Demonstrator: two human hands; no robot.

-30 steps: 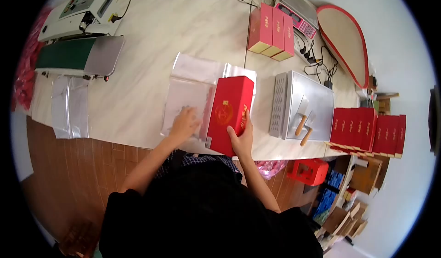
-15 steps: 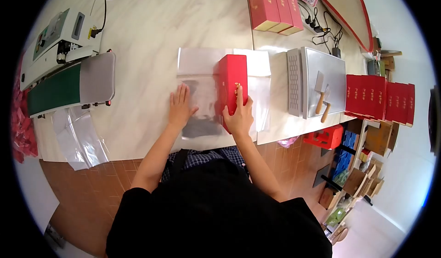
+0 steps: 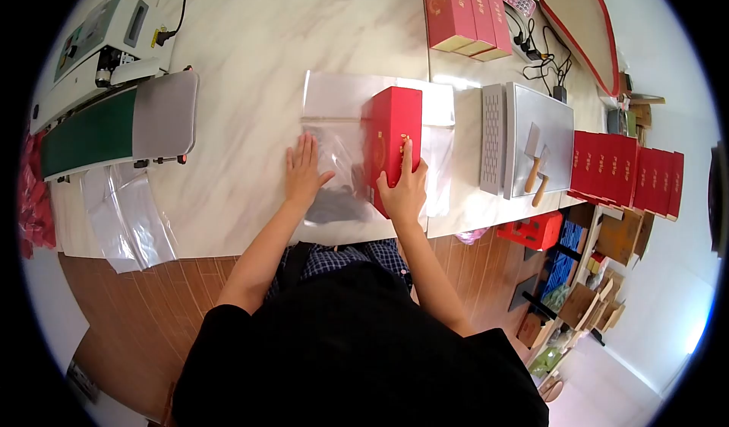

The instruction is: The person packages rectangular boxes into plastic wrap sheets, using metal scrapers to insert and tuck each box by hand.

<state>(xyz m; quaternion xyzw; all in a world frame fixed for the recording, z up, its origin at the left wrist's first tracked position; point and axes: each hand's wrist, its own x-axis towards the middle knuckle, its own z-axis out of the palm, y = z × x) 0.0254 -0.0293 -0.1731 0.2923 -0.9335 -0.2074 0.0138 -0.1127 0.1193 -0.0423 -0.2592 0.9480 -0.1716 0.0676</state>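
Note:
A long red box with gold lettering lies on a clear plastic sheet or bag on the table. My right hand grips the near part of the box, with the thumb at its left side and the index finger stretched along its top. On the left edge of the plastic, my left hand lies flat with its fingers extended, holding nothing. The plastic shows on both sides of the box; what lies under the box is hidden.
At left stands a machine with a green belt, beside loose clear plastic. A metal case at right carries two wooden-handled scrapers. Red boxes stand at the back, more red boxes at far right, near black cables.
The view has shifted slightly, so the table things appear displaced. Both hands keep nearly the same places on the plastic and the red box, which appears slightly farther right.

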